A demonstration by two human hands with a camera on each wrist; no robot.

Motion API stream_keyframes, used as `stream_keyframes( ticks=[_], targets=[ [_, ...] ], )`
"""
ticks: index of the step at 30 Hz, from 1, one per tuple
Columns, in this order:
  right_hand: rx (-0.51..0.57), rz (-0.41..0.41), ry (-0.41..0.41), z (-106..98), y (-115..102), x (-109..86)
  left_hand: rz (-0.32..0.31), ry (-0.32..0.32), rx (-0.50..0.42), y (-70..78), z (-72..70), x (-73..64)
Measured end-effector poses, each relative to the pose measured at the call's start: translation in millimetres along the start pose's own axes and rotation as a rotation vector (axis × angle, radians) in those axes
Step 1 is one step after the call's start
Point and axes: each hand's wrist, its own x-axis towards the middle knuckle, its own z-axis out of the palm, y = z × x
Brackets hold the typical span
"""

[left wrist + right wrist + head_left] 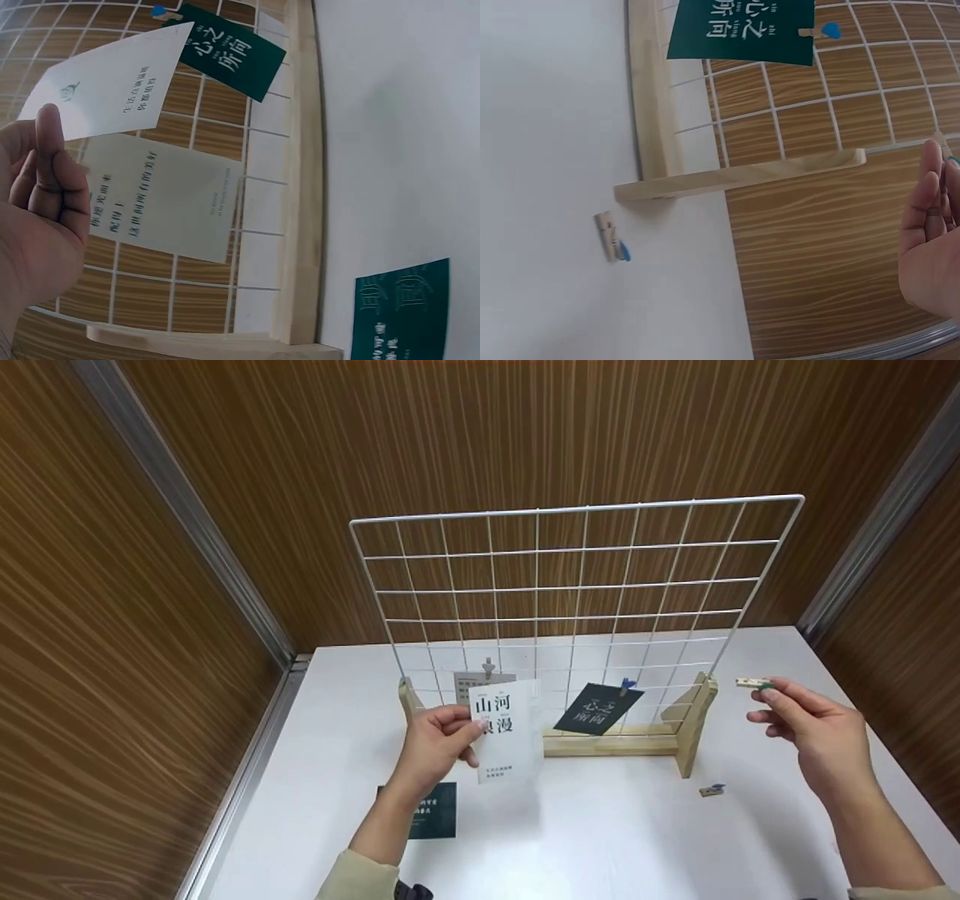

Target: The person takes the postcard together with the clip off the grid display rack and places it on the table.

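Note:
My left hand [439, 742] pinches a white card [517, 757] with dark printed characters by its left edge, in front of the white wire grid [559, 585]. In the left wrist view the back of that card [112, 82] shows small text. Off to the right of the grid, my right hand [821, 727] pinches a small wooden clothespin [752, 683] with a green decoration between thumb and forefinger. Behind the white card, a pale card [172, 199] hangs on the grid from a wooden clothespin [489, 666]. A dark green card [598, 709] hangs tilted from a clothespin with a blue decoration [628, 685].
The grid stands in a wooden base [611, 745] on a white table [600, 840]. Another dark green card [439, 814] lies on the table by my left forearm. A loose blue-decorated clothespin [711, 790] lies right of the base. Wood-grain panels [525, 427] surround the table.

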Motion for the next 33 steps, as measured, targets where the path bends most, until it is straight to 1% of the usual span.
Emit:
stream_keyframes(
  ticks=[5,10,12,17,19,24,33],
  targets=[
    [-0.002,0.051,0.03,-9,12,-5.3,-0.019,0.013,-0.023,-17.1,-2.6,-5.8],
    [-0.002,0.097,0.06,-18,23,-10.2,-0.04,0.038,-0.022,-33.2,-5.9,-11.0],
    [-0.007,0.099,0.066,-21,29,-11.9,-0.045,0.043,-0.025,-39.1,-6.8,-12.6],
    [0.01,0.119,0.068,-27,41,-16.6,-0.086,0.05,-0.043,-52.2,-8.4,-16.3],
    [0.006,0.145,0.076,-30,45,-18.1,-0.105,0.055,-0.04,-55.9,-9.4,-17.9],
    [-0.03,0.2,0.099,-36,53,-22.5,-0.127,0.068,-0.014,-63.4,-11.5,-20.3],
    [-0.065,0.264,0.122,-41,71,-29.6,-0.171,0.07,-0.006,-78.3,-13.6,-23.6]
  ],
)
